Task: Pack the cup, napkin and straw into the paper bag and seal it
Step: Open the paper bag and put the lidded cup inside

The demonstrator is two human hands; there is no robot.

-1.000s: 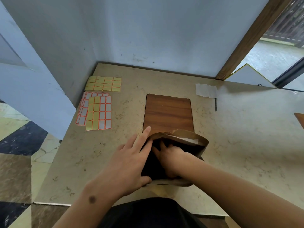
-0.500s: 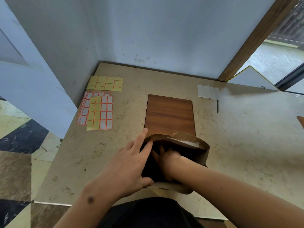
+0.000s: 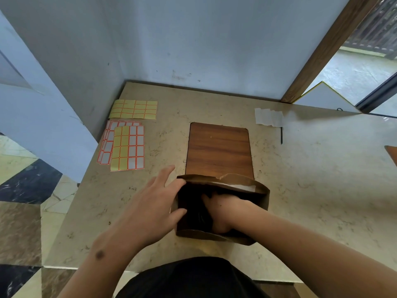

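Observation:
A brown paper bag (image 3: pixel 261 197) stands open near the table's front edge. My left hand (image 3: pixel 148 209) presses against the bag's left wall from outside, thumb and a fingertip on the paper, index finger stretched out. My right hand (image 3: pixel 227 208) reaches down into the bag's mouth; the dark interior hides its fingers and whatever they touch. A strip of white paper (image 3: pixel 238 187) shows along the inside of the far wall. A thin black straw (image 3: pixel 281 135) lies on the table at the back right, just below a white napkin (image 3: pixel 268 117). No cup is visible.
The beige stone table (image 3: pixel 322 179) has a wooden inset panel (image 3: pixel 219 149) just behind the bag. Sticker sheets (image 3: pixel 126 147) and a yellow sticker sheet (image 3: pixel 134 109) lie at the back left. Walls close off the back and left; the table's front edge is close to my body.
My left hand's fingers have slid from the bag's rim to its outer left wall. The bag's mouth stands wider, and my right hand stays inside it.

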